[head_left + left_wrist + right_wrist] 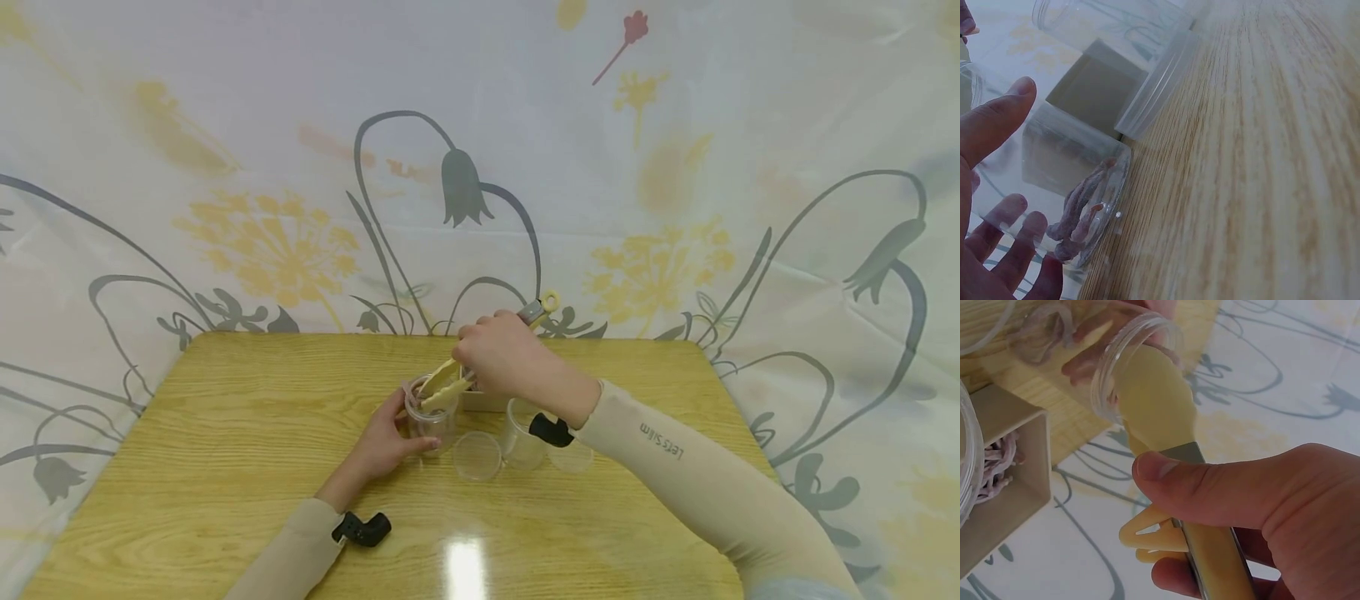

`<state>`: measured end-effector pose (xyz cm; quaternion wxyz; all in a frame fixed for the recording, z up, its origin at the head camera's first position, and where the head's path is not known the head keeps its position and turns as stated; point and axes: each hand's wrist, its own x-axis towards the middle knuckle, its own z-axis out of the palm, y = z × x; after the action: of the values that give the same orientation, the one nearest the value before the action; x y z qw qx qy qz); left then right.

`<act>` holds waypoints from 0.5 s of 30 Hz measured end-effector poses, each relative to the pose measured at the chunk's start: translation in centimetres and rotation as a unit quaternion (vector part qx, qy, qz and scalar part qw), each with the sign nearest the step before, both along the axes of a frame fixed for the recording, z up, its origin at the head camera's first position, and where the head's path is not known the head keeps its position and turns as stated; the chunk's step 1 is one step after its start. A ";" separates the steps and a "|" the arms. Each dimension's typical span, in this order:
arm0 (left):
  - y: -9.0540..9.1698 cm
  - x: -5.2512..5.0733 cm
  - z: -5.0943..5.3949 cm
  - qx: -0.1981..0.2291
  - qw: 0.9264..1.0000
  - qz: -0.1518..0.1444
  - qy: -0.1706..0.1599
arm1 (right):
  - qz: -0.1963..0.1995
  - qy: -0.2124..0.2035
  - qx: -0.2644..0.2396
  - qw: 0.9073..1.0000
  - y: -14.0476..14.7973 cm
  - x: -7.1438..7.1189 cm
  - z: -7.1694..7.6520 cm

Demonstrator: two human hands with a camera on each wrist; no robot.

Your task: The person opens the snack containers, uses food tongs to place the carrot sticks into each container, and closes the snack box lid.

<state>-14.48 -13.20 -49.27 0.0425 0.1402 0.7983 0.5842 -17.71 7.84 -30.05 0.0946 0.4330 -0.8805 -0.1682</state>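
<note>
Tongs meet jar: in the head view, a person's left grip (382, 442) curls around a clear jar (433, 429) toward the far part of the wooden tabletop (225, 467), while the right grip (498, 354) closes firmly about a pair of yellow-tipped tongs (452, 387), their ends in the jar's mouth. A beige box (486, 402), a second jar (519, 446) and two lids, one between the jars (477, 457), crowd close by; a sideways swing of the right forearm could knock the second jar over.

From the left wrist, purplish strips (1079, 212) lie at the bottom of the held jar, thumb to one side and fingers to the other. The smooth wall (slippery, by the look of it) could slide within that hold if the tongs push hard against the rim, tipping the contents out.

At the right wrist, the broad tong head nearly spans the opening, so it could snag on the rim as it is pulled out. Whether the tips pinch anything cannot be told; a loose strip could drop outside. More strips sit in the box.
</note>
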 end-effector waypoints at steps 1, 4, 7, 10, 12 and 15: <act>0.0 0.0 0.0 0.001 1.000 -0.001 0.003 | -0.002 -0.002 0.001 1.000 0.0 0.0 0.0; 0.0 0.0 -0.1 0.010 1.000 -0.008 0.014 | -0.007 -0.009 0.004 1.000 0.0 0.1 0.2; 0.0 -0.1 -0.2 0.015 1.000 -0.014 0.023 | -0.016 -0.019 0.009 1.000 0.1 0.2 0.3; 0.1 -0.1 -0.3 0.013 0.999 -0.015 0.028 | -0.024 -0.031 0.011 0.999 0.2 0.1 0.5; 0.1 -0.1 -0.3 0.014 1.000 -0.014 0.025 | -0.023 -0.035 0.008 0.999 0.4 0.1 0.7; 0.0 -0.2 -0.3 0.012 1.000 -0.009 0.017 | -0.016 -0.039 -0.012 0.999 0.8 -0.1 1.0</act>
<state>-14.67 -13.16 -49.52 0.0326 0.1576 0.7906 0.5908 -17.81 8.67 -29.01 0.0629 0.4243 -0.8921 -0.1420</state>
